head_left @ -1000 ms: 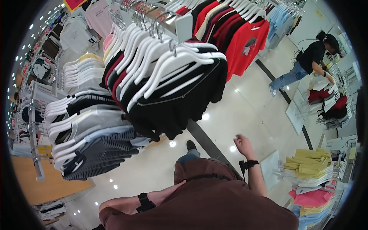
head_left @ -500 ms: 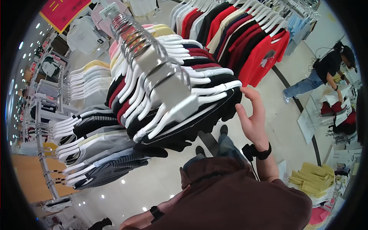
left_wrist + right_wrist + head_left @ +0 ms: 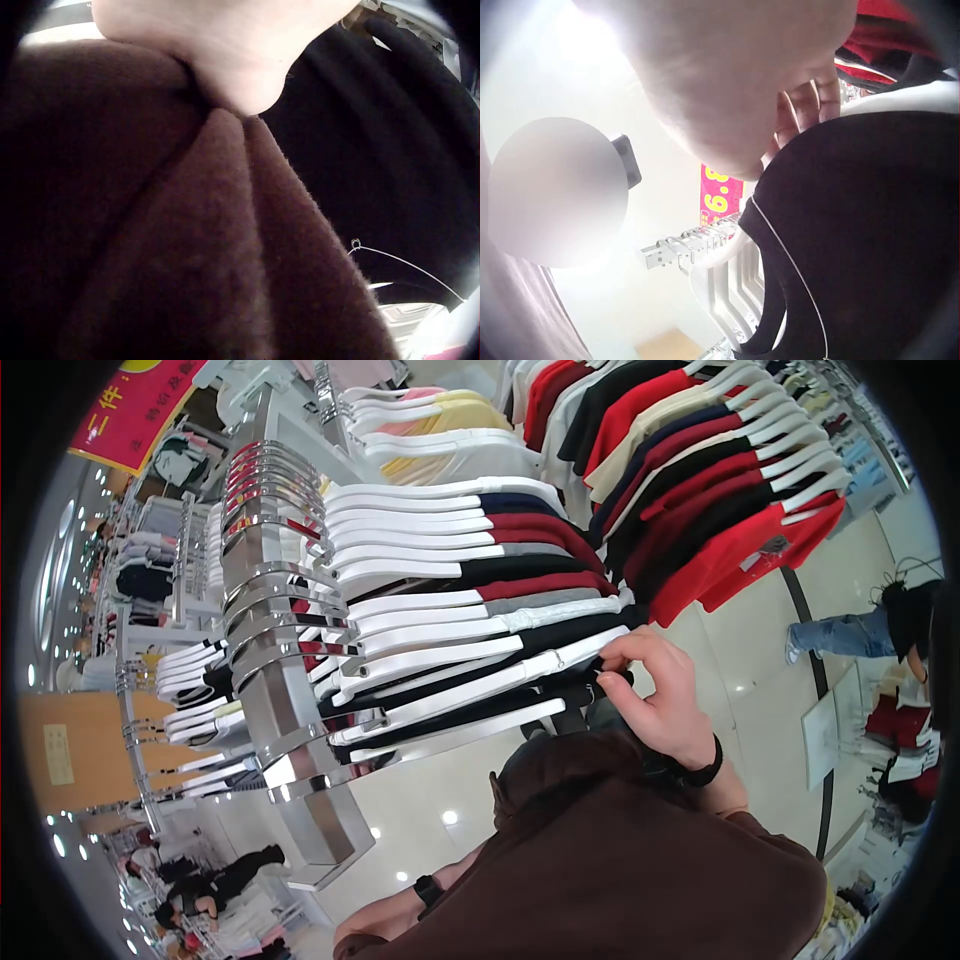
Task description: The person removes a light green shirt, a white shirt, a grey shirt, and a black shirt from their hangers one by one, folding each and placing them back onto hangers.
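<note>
My right hand (image 3: 662, 688) pinches the shoulder of a black garment (image 3: 585, 682) between thumb and curled fingers, at the end of a white hanger (image 3: 500, 678) near the front of the rail. The right wrist view shows the hand (image 3: 742, 82) from the heel side, its fingers partly behind the black garment (image 3: 870, 217), which has a thin silvery chain along its neckline. In the left wrist view, the heel of my left hand (image 3: 225, 52) lies against brown cloth (image 3: 202, 225); its fingers are hidden. The worn brown top (image 3: 610, 850) covers that hand in the head view.
A metal rail (image 3: 262, 590) carries white hangers close in front. Red, black and cream tops (image 3: 680, 490) hang behind it. A person in jeans (image 3: 850, 637) stands at the right beside another rack. A red sign (image 3: 140, 410) is at upper left.
The right hand has come up from beside the body, reached the front garments and taken hold of the black one. The head view now looks more closely along the rail.
</note>
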A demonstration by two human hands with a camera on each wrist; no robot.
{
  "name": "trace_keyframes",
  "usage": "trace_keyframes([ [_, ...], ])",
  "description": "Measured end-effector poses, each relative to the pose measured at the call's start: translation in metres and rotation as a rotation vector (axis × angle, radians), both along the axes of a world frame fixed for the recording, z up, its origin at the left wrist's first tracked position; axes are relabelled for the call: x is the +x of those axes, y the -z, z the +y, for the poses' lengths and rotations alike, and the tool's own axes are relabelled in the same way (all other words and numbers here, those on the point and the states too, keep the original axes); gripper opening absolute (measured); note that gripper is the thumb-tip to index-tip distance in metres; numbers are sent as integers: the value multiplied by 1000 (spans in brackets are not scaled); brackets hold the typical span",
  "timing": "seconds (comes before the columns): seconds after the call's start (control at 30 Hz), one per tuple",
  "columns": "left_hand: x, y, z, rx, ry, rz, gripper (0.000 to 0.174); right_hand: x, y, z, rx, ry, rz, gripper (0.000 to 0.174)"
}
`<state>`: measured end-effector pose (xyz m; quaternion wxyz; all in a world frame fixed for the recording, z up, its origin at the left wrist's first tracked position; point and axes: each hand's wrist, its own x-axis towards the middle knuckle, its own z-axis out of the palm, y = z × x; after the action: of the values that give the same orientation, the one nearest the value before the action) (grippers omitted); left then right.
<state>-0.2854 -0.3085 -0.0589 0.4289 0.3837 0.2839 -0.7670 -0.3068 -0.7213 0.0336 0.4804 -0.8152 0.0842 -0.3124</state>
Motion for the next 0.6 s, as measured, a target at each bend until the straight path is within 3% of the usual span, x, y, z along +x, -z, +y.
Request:
trace_keyframes([
  [0.27,-25,-4,-20,-20,-96,-35,59,20,-4,-18,-101,-179,-19,17],
  [0.6,-37,20,5,-95,-163,-103,60,20,-13,3,-71,-95,-43,21],
])
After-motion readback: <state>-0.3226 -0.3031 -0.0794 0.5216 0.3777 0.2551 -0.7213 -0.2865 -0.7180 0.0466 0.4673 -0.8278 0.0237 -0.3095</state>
